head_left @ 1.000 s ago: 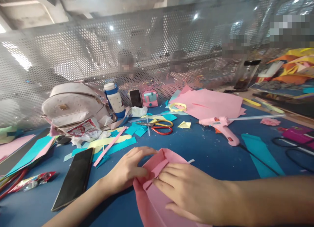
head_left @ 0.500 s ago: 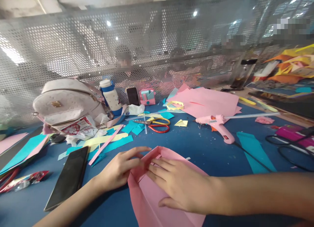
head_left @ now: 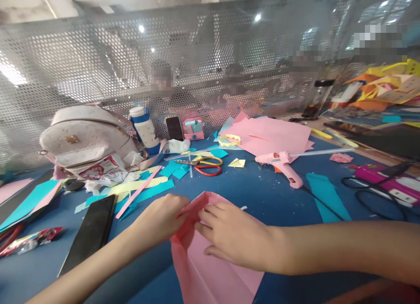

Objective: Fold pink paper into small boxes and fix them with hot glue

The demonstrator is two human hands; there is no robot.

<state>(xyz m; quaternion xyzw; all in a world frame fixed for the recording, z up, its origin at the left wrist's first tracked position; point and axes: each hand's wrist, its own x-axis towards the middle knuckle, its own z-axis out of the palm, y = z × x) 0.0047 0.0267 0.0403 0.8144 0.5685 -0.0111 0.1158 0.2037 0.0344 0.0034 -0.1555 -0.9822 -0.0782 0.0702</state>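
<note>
A sheet of pink paper [head_left: 213,269] with folded, raised edges lies in front of me on the blue table. My left hand [head_left: 169,216] is closed on its upper left edge, the thumb on the inner side and the fingers curled outside. My right hand [head_left: 226,234] rests on the inside of the same paper near the top corner, palm down with fingers apart and slightly bent. Beyond the paper lie scissors [head_left: 209,166] with a red and yellow handle and a pink glue gun [head_left: 282,164] with a clear glue stick.
A black phone [head_left: 88,234] and paper strips [head_left: 144,190] lie on the left, before a pale backpack [head_left: 82,142] and a bottle [head_left: 144,129]. Pink sheets [head_left: 272,131] are stacked at the back. On the right are a blue strip [head_left: 326,197] and a magenta power strip [head_left: 387,181].
My left fingers have curled from reaching over the paper's edge to gripping it. The left edge stands more upright. My right hand has shifted slightly up and left, its fingers more bent.
</note>
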